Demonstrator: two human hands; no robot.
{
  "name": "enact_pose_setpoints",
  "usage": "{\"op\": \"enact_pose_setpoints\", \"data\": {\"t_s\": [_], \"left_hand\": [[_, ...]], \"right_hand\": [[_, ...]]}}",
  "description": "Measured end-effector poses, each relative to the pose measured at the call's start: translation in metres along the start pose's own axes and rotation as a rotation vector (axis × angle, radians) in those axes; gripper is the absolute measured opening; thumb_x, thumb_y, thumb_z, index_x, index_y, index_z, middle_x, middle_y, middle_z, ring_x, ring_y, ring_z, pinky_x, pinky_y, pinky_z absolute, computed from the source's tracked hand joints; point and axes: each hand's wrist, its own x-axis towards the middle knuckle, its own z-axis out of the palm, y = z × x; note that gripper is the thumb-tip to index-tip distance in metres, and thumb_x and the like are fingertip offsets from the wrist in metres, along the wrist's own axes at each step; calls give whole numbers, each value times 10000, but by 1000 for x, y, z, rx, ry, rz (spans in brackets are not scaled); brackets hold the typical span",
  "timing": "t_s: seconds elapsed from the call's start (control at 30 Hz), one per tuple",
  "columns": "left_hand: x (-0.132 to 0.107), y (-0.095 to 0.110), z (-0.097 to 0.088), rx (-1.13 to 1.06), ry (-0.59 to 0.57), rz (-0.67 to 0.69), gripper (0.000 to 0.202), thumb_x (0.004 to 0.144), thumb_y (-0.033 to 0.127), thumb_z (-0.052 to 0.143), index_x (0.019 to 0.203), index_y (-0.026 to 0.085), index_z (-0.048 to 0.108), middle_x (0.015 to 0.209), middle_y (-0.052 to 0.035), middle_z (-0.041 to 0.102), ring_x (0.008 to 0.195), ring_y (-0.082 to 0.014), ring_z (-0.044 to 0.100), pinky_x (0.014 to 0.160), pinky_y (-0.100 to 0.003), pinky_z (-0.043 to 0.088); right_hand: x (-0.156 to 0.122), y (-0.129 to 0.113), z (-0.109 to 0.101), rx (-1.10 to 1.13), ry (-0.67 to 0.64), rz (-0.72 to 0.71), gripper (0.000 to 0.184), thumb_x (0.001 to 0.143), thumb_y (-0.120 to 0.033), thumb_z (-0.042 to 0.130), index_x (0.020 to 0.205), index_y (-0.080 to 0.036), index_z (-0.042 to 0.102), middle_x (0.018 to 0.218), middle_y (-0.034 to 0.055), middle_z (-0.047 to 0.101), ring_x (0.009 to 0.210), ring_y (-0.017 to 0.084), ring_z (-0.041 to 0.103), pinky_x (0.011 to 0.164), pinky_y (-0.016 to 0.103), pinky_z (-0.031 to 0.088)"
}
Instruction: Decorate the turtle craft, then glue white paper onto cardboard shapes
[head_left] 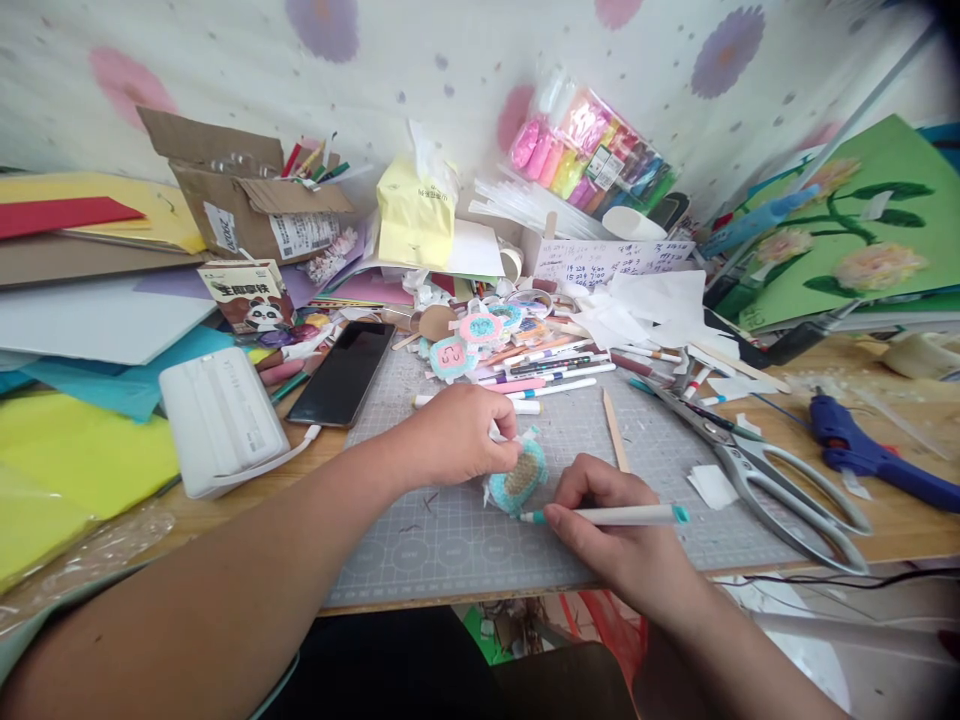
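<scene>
My left hand [471,432] pinches the upper left edge of a small paper craft piece [531,468], which has a light blue coloured border around a brown oval centre. Between the thumb and fingers of my right hand [611,525] is a white marker [637,515] with a teal end. Its tip points left and meets the lower edge of the craft piece, on the blue border. Both hands are over a grey cutting mat [450,545]. Similar coloured pieces, such as a pink and blue one [450,357], lie in a pile just beyond my left hand.
Large scissors [757,480] and a blue glue gun [877,455] lie to the right. A wooden stick [615,430] rests on the mat beside several markers [555,375]. On the left are a phone [343,372], a white power bank [221,420] and a cardboard box [240,205].
</scene>
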Motion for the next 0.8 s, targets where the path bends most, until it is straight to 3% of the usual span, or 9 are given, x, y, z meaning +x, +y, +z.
{"op": "enact_pose_setpoints", "data": {"t_s": [0.8], "left_hand": [[0,-2,1,-27,9,7,123,665,294,553,652,185,610,597,22,601,607,-134,525,540,-233,347]], "right_hand": [[-2,7,3,-21,-16,-8,211,796,-282,535,617,-200,461,548,-34,489,494,101,420,451,217,317]]}}
